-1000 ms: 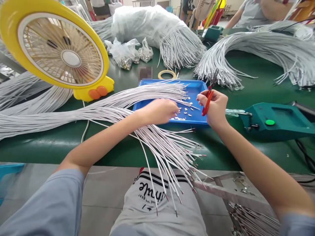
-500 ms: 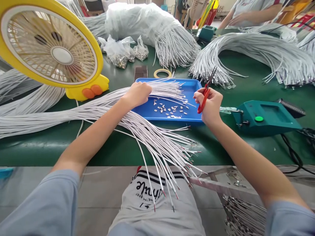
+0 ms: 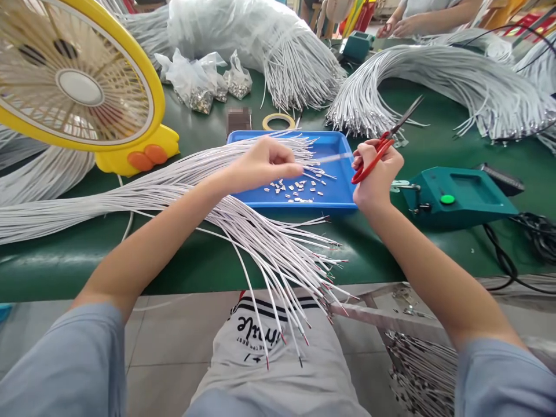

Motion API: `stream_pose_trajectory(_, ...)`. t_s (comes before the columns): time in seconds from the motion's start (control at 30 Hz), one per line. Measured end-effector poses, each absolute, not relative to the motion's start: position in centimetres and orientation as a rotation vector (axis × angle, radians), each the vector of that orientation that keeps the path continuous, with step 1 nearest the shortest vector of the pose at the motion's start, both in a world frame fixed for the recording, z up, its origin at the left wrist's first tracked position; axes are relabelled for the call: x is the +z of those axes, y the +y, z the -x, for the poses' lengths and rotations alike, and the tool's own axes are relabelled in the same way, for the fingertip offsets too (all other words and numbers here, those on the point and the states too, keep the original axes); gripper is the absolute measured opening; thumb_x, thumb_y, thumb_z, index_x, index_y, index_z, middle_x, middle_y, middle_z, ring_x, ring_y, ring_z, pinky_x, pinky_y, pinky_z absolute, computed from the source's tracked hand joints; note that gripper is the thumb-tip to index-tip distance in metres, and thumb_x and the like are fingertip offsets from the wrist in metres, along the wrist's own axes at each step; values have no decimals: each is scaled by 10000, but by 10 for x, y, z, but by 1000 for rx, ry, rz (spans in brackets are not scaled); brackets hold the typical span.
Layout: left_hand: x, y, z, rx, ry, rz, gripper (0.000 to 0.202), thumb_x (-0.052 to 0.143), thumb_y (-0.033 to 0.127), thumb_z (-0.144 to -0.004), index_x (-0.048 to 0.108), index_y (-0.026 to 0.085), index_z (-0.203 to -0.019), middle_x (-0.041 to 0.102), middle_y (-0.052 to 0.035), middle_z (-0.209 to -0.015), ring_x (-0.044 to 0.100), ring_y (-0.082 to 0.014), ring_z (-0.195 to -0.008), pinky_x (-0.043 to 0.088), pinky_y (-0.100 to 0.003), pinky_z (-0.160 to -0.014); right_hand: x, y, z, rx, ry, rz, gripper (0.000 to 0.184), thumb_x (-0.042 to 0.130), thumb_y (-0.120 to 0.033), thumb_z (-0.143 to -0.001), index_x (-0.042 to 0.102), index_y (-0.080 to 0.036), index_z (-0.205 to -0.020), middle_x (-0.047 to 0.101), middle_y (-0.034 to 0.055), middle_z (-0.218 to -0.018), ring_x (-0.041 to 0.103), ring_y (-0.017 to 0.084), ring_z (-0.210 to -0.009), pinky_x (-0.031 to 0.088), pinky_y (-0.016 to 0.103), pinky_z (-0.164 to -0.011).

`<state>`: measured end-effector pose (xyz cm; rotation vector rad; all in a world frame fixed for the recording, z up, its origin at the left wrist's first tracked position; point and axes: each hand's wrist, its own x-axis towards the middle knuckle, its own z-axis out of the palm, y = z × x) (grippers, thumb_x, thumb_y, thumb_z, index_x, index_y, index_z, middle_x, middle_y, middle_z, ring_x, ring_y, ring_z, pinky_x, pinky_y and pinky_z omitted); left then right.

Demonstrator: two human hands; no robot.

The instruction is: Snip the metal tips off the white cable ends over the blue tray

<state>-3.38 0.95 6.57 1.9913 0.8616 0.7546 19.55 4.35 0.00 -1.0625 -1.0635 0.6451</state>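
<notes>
L hand point(image 3: 264, 162) pinches one wire point(image 3: 330, 157) taut; R hand point(image 3: 379, 176) grips red scissors point(image 3: 384, 142). Best keep tip over blue tray point(image 3: 335, 192).

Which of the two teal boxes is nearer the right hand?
The teal box with the green button, beside the right hand; the other teal box sits far across.

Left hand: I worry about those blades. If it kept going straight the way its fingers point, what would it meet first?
Likely the right hand gripping the red scissors, across the blue tray; the left hand pinches a white wire leading there. Depth is uncertain.
</notes>
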Motion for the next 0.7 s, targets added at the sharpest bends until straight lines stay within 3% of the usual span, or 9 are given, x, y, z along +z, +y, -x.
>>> stream_pose_trajectory(0.23, 61, -38, 6, 363, 409, -1565, 268, 643, 340, -806, 693, 77, -793, 457, 26, -513, 398, -32, -457, 307, -165, -424, 3, 22, -181, 753, -1279, 1072, 149, 640, -332, -739, 546, -216, -739, 554, 11, -697, 455, 131, -573, 404, 330, -580)
stream_pose_trajectory(0.33, 39, -26, 4, 519, 388, -1294, 277, 612, 345, -837, 694, 81, -857, 453, 33, -542, 365, -16, -442, 296, -160, -427, 5, 13, -177, 803, -1328, 1072, 150, 653, -314, -745, 555, -201, -751, 569, 13, -721, 476, 123, -600, 437, 319, -612)
stream_pose_trajectory(0.5, 11, 3, 6, 821, 546, -1323, 272, 689, 341, -772, 686, 70, -797, 590, -20, -636, 543, -62, -554, 439, -178, -539, 9, 4, -170, 872, -1357, 1034, 99, 679, -233, -708, 596, -184, -732, 620, 5, -738, 550, 108, -629, 479, 284, -634)
stream_pose_trajectory(0.7, 6, 6, 8, 844, 645, -1379, 259, 728, 318, -731, 696, 70, -795, 654, -35, -665, 601, -81, -593, 499, -184, -588, 6, 3, -169, 912, -1407, 1036, 71, 667, -146, -702, 621, -193, -733, 683, 6, -782, 614, 125, -701, 507, 276, -669)
